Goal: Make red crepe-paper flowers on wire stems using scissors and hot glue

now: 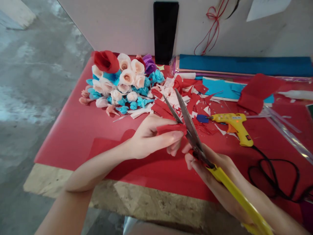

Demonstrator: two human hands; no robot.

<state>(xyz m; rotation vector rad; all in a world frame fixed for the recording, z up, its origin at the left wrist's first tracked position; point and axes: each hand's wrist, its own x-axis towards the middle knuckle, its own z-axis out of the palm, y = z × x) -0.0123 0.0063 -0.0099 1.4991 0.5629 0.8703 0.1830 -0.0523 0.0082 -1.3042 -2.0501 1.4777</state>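
Between the thumb and fingers of my left hand (154, 137) is a small folded piece of red crepe paper (168, 128). My right hand (210, 163) grips a pair of scissors (192, 132) with long metal blades and yellow handles. The blades are spread apart and point away from me, right at the end of the red paper by my left fingertips. Beyond my hands lies a heap of red and white paper scraps (190, 98). Paper flowers (127, 76) in red, cream, blue and purple are bunched at the back left.
A yellow glue gun (232, 122) lies to the right, its black cord (274, 176) coiled nearby. Blue paper rolls (244, 65) and a red paper piece (259, 93) sit behind it. A black phone (165, 32) leans on the white board. The red-covered table (63, 140) ends at the left.
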